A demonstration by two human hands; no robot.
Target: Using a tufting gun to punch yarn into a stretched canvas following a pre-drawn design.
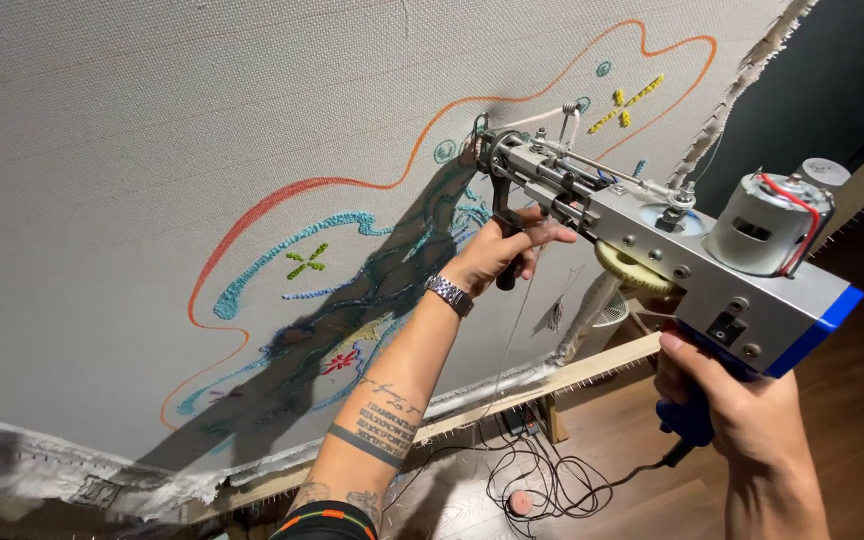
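left hand (502,250) is wrapped tight round the front grip of the tufting gun (652,240); keep the gun's needle end square against the stretched cloth (102,150). right hand (742,410) is clenched on the gun's blue rear handle. the wooden frame edge (592,370) lies below the gun, with open room rightward.

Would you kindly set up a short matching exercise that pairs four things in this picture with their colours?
Things:
1. Tufting gun body
2. Rear handle in the right hand
3. Outer outline on the cloth
4. Front handle in the left hand

Colours:
A. Orange
B. Black
C. Silver-grey
D. Blue

Pairs: 1-C, 2-D, 3-A, 4-B
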